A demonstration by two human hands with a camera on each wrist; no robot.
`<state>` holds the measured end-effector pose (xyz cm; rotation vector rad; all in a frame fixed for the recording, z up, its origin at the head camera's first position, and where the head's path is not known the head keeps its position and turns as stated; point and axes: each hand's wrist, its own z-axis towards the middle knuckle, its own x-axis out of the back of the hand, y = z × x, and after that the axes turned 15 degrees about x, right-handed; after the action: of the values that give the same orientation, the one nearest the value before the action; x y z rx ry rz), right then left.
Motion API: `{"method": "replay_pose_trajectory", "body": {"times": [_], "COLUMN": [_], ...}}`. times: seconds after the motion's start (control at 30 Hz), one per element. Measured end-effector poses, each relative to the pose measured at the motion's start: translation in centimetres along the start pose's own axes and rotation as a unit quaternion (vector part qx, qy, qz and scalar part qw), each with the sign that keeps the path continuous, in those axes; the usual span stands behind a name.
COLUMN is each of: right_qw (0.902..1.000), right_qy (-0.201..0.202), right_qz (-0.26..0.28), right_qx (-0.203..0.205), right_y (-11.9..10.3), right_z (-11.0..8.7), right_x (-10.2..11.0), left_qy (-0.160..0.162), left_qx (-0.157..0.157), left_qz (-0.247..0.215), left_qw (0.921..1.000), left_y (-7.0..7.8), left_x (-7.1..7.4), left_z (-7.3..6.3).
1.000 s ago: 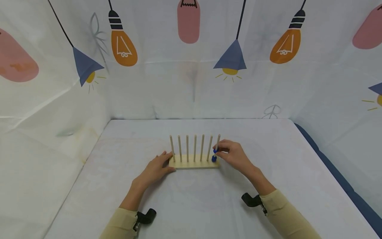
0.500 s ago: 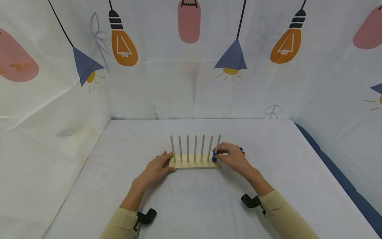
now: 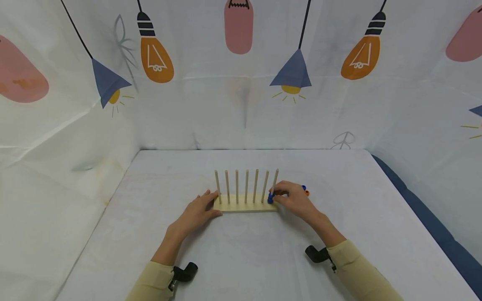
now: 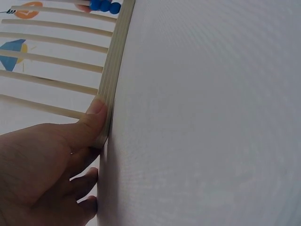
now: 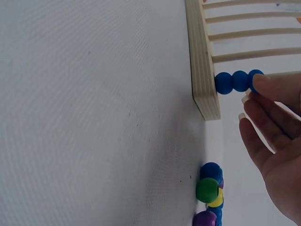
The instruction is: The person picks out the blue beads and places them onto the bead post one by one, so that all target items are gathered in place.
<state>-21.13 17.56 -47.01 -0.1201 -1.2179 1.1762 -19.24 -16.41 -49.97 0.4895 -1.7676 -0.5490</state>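
Observation:
A pale wooden base (image 3: pixel 244 207) with a row of several upright pegs (image 3: pixel 246 184) stands on the white table. Its left end is held by my left hand (image 3: pixel 193 214), the thumb (image 4: pixel 96 110) along the front edge and the fingers behind. At the rightmost peg, my right hand (image 3: pixel 297 200) pinches a blue bead (image 5: pixel 255 75) between thumb and fingers. Two more blue beads (image 5: pixel 232 82) sit under it on that peg, stacked down to the base. The other pegs carry no beads in the head view.
Loose beads lie on the table beyond my right hand, among them a blue bead (image 3: pixel 303 187) and an orange one (image 3: pixel 307 193). Green (image 5: pixel 207 190), yellow (image 5: pixel 216 198) and purple (image 5: pixel 205 218) beads show in the right wrist view. A printed white cloth (image 3: pixel 241 113) rises behind the table.
My right hand has moved down the rightmost peg, and the pinched blue bead has slid down to the beads below. Loose beads have come into sight behind that hand. My left hand stays put.

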Motion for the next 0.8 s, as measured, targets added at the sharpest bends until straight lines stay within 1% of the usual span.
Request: {"method": "replay_pose_trajectory", "body": {"times": [0.17, 0.4, 0.53, 0.63, 0.8], "right_qw": [0.9999, 0.9986, 0.9975, 0.9959, 0.9950], "right_qy": [-0.004, 0.000, 0.001, -0.003, -0.022], "right_qz": [-0.013, -0.053, -0.071, -0.089, -0.097], "right_qx": [0.000, 0.001, 0.008, 0.017, 0.007], "right_y": [0.3, 1.1, 1.5, 1.8, 2.0], "right_z": [-0.3, -0.6, -0.8, -0.9, -1.0], "right_x": [0.2, 0.5, 0.8, 1.1, 1.8], "left_qy": [-0.001, 0.001, 0.004, 0.004, 0.005], "left_qx": [-0.001, -0.004, -0.002, 0.001, 0.002], "left_qz": [0.000, 0.002, 0.003, 0.001, 0.000], "left_qw": [1.0000, 1.0000, 1.0000, 1.0000, 1.0000], "left_y": [-0.1, -0.1, 0.0, 0.0, 0.0], "left_x": [0.0, 0.0, 0.0, 0.0, 0.0], "left_z": [0.1, 0.2, 0.1, 0.1, 0.0]}}
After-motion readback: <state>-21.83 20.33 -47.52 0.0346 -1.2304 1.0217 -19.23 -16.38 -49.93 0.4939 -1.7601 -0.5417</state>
